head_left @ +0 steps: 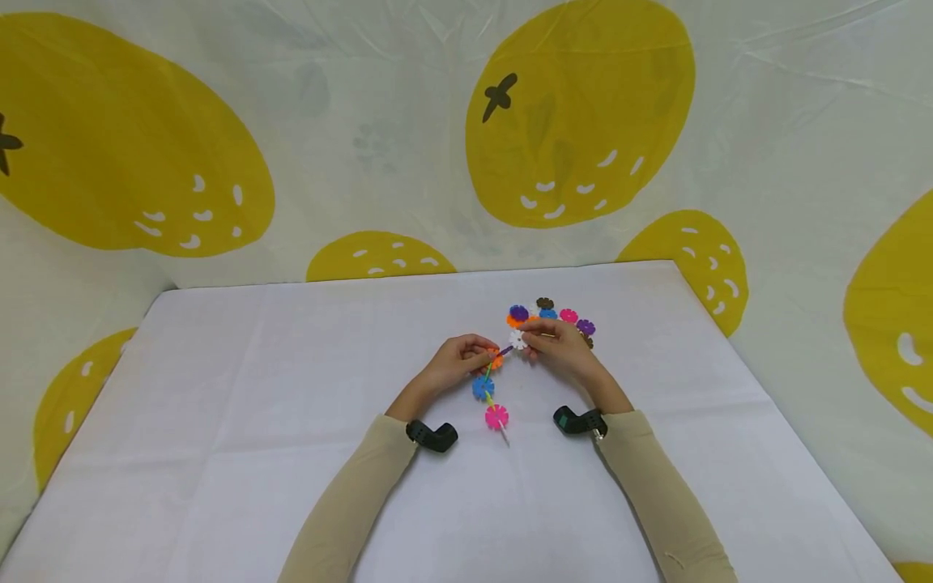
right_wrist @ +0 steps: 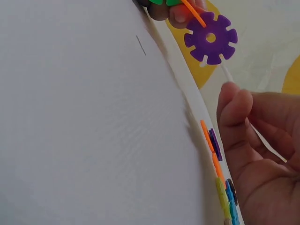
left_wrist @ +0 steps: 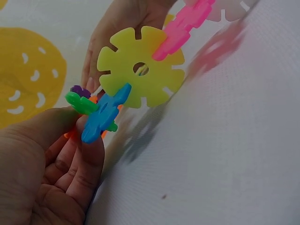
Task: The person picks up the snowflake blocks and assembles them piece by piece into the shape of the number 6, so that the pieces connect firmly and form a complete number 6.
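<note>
The head view shows your left hand (head_left: 459, 362) and your right hand (head_left: 560, 346) close together over a table (head_left: 291, 421) spread with white cloth. Between them is a chain (head_left: 484, 390) of slotted discs, its tail extending toward you. From the near end the order reads: white end disc (head_left: 504, 434), pink disc (head_left: 497, 414), yellow disc (left_wrist: 119, 58), blue disc (left_wrist: 106, 115), green disc (left_wrist: 80, 103), orange disc (head_left: 497, 357), purple disc (right_wrist: 211, 51).

Your left thumb and fingers are clamped on the chain around the green and orange discs. Your right thumb and finger pinch a white disc (head_left: 517, 340) at the edge of the purple disc; whether its slot is fully seated, you cannot tell from these views.

Loose discs (head_left: 568, 316) in orange, purple, blue, pink and brown lie just beyond your right hand, which partly hides them. Your beige sleeves (head_left: 357, 494) end at black wrist devices (head_left: 433, 436).
</note>
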The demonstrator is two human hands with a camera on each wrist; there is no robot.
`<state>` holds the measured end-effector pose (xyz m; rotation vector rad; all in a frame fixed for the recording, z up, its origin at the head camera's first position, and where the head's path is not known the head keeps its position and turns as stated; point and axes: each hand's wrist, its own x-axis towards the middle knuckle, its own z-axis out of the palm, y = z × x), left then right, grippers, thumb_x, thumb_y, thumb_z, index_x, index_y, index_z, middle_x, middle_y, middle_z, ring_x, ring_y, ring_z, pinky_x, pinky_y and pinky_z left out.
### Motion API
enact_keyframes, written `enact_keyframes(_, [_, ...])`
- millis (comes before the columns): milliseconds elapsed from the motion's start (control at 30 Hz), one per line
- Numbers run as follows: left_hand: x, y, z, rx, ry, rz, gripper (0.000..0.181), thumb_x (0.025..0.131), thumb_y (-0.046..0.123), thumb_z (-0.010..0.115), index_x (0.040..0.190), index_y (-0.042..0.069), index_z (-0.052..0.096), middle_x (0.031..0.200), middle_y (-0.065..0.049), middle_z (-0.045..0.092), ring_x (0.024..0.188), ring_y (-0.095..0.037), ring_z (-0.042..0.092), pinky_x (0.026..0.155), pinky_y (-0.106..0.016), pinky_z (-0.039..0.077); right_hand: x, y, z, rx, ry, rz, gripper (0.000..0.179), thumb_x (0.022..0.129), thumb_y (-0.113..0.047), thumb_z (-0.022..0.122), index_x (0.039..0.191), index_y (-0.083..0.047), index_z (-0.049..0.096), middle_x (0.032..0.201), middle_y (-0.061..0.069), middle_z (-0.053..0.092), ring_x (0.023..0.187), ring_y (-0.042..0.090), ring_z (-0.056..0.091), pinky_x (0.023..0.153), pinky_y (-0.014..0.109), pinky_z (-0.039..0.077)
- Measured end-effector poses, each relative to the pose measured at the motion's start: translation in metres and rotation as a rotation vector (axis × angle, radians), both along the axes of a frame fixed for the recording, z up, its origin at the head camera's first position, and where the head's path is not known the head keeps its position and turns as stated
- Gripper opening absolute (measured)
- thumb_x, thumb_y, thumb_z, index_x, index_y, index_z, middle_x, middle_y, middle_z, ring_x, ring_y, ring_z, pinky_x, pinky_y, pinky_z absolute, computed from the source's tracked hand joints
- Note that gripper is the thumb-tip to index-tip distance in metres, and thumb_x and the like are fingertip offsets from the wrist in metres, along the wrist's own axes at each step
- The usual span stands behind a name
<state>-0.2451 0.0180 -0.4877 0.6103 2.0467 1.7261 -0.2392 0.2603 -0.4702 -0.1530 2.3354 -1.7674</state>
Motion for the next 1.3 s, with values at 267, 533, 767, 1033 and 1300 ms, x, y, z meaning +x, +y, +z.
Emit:
enact_keyframes(267, [-0.001, 0.001, -0.002, 0.008, -0.008, 0.009, 0.025, 0.097, 0.007, 0.059, 0.117, -0.007, 0.062, 0.088, -0.008, 0.068, 0.068, -0.007, 0.058, 0.065, -0.02, 0.05, 0.0, -0.002, 0.001, -0.024, -0.045, -0.018, 0.031, 0.097, -0.012, 0.062, 0.121, 0.007, 0.061, 0.087, 0.009, 0.067, 0.07, 0.012, 0.063, 0.069, 0.022, 0.053])
enact_keyframes(533, [-0.002, -0.001, -0.001, -0.003, -0.015, 0.009, 0.025, 0.097, 0.009, 0.06, 0.116, -0.007, 0.062, 0.09, -0.01, 0.068, 0.068, -0.008, 0.058, 0.066, -0.021, 0.051, 0.002, -0.006, 0.002, -0.051, -0.015, 0.024, 0.03, 0.095, -0.008, 0.062, 0.118, 0.012, 0.061, 0.082, 0.004, 0.068, 0.067, 0.01, 0.063, 0.068, 0.022, 0.053])
enact_keyframes(767, [-0.002, -0.002, -0.002, -0.032, 0.012, 0.005, 0.023, 0.097, 0.008, 0.06, 0.114, -0.006, 0.064, 0.092, -0.014, 0.069, 0.067, -0.009, 0.058, 0.065, -0.021, 0.051, 0.003, -0.008, 0.0, -0.088, -0.033, 0.026, 0.028, 0.094, -0.004, 0.063, 0.115, 0.013, 0.062, 0.084, 0.004, 0.068, 0.064, 0.011, 0.062, 0.067, 0.022, 0.053])
enact_keyframes(1033, [-0.001, -0.001, -0.001, -0.006, 0.054, 0.02, 0.023, 0.096, 0.007, 0.06, 0.114, -0.007, 0.064, 0.085, -0.013, 0.068, 0.063, -0.008, 0.057, 0.063, -0.021, 0.051, 0.003, -0.012, -0.001, -0.066, -0.031, -0.026, 0.026, 0.095, -0.008, 0.063, 0.114, 0.011, 0.062, 0.099, 0.01, 0.065, 0.069, 0.01, 0.063, 0.07, 0.02, 0.053])
enact_keyframes(1300, [0.0, 0.0, -0.002, 0.0, 0.044, 0.036, 0.023, 0.096, 0.006, 0.061, 0.113, -0.008, 0.065, 0.084, -0.012, 0.068, 0.061, -0.007, 0.057, 0.061, -0.021, 0.051, 0.005, -0.015, -0.001, -0.095, 0.001, -0.032, 0.022, 0.094, -0.003, 0.063, 0.11, 0.011, 0.061, 0.1, 0.01, 0.065, 0.069, 0.01, 0.064, 0.069, 0.021, 0.054])
